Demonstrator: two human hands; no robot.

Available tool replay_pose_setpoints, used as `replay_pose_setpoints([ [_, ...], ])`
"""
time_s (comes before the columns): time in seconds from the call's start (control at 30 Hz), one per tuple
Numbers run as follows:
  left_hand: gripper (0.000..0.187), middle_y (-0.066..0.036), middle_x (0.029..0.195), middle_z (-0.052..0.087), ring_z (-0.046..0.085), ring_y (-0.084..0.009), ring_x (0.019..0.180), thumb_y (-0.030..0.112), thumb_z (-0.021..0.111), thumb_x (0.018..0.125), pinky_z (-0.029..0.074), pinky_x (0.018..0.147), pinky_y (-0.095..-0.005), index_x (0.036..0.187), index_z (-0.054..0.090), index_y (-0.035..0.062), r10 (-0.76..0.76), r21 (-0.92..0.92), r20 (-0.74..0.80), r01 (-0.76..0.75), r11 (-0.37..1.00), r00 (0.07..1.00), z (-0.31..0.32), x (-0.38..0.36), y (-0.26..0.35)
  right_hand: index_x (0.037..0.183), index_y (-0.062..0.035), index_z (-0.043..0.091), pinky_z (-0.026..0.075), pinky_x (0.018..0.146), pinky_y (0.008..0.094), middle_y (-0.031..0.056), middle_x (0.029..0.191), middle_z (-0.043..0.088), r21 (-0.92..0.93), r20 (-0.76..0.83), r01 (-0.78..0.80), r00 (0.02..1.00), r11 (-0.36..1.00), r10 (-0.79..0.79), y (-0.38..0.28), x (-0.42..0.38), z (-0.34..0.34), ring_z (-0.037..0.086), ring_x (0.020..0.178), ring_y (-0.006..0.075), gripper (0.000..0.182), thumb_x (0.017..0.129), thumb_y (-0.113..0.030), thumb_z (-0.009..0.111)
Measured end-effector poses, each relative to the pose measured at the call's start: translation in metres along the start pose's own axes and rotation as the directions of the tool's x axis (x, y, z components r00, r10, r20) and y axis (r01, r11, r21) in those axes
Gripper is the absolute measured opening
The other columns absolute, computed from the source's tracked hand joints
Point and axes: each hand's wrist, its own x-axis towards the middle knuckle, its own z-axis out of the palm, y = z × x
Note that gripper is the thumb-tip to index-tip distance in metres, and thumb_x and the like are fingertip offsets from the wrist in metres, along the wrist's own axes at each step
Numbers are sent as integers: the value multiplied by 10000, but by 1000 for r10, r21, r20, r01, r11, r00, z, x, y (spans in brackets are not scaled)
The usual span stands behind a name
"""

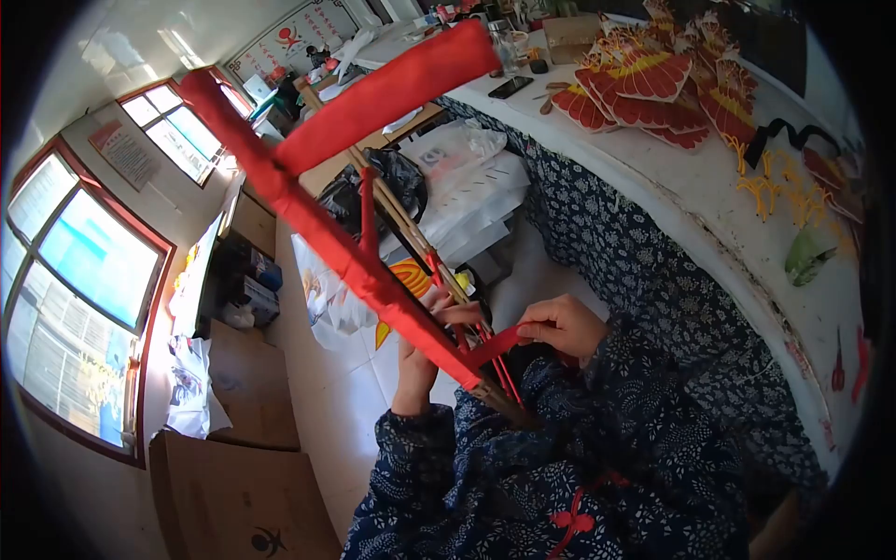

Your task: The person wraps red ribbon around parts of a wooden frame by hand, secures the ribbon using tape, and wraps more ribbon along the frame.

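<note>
A wooden frame (336,247) wrapped in red cloth strip rises at a slant in front of me, with a red crossbar at its top and bare wood at its lower end. My left hand (417,373) is closed around its lower part, partly hidden behind the wrapped pole. Between the thumb and fingers of my right hand (571,325), a red cloth strip (495,347) is pinched; it runs to the pole's lower wrapped section. Thin bare sticks (401,219) and red-wrapped bars stand behind the main pole.
On the right, a long counter (644,182) holds red and yellow fan-shaped pieces (653,79), a phone (511,88) and scissors (838,364). Plastic-wrapped sheets (467,201) are stacked behind the frame. Cardboard boxes (243,495) stand at lower left, below the windows (89,280).
</note>
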Motion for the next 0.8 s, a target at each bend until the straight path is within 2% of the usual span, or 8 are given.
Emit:
replay_pose_setpoints([
  [0.1,222,-133,947,676,654,-229,945,192,485,983,466,947,-391,1012,612,12,-193,113,194,174,978,962,-23,7,-9,1157,-31,603,495,823,311,115,1086,651,-84,-177,95,978,992,-109,-6,-13,5,639,976,196,322,898,-216,647],
  [0.17,215,-112,951,675,643,-185,922,178,488,985,474,887,-338,1042,610,10,-178,92,173,164,982,969,-17,8,-8,1231,-28,567,489,865,313,121,1147,636,-141,-260,138,950,980,-171,-28,-14,1,627,1035,201,386,903,-216,641],
  [0.23,214,-69,961,672,621,-97,876,148,493,990,492,768,-233,1101,604,4,-181,60,132,175,983,974,-1,8,-14,1420,9,346,373,1041,345,176,1343,507,83,-306,241,929,967,-206,-67,-24,-10,467,1277,242,578,935,-196,586],
  [0.27,214,-69,961,672,621,-97,876,148,493,990,492,768,-233,1101,604,4,-173,35,134,170,985,976,7,10,-18,1420,9,346,373,1041,345,176,1343,507,62,-299,228,933,972,-200,-89,-23,-8,467,1277,242,578,935,-196,586],
  [0.4,215,-36,901,663,596,-49,837,159,492,998,475,751,-212,1119,595,14,-112,130,167,90,987,980,36,17,-29,1355,36,405,447,951,354,150,1165,584,39,-469,321,842,946,-267,-145,-6,8,581,1094,234,514,951,-240,562],
  [0.53,212,-71,941,652,606,-97,846,140,499,987,472,760,-254,1128,584,7,-240,291,162,187,938,957,69,9,-16,1171,0,507,488,774,315,77,914,560,251,-512,126,859,960,21,-138,0,-4,589,797,164,348,949,-263,560],
  [0.63,224,-109,1081,640,602,-210,947,36,486,951,457,834,-307,1151,569,-23,219,302,6,-211,930,976,82,-10,-9,931,-65,481,428,611,273,11,741,427,407,-494,194,869,893,37,-140,-8,-4,446,603,103,204,948,-253,557],
  [0.8,368,-170,1180,596,571,-313,1097,-50,494,873,454,887,-362,1234,545,-2,269,431,79,-277,859,960,62,-76,2,827,-105,407,387,563,261,2,705,380,434,-525,178,847,883,87,-137,-22,-3,405,573,101,233,947,-238,556],
])
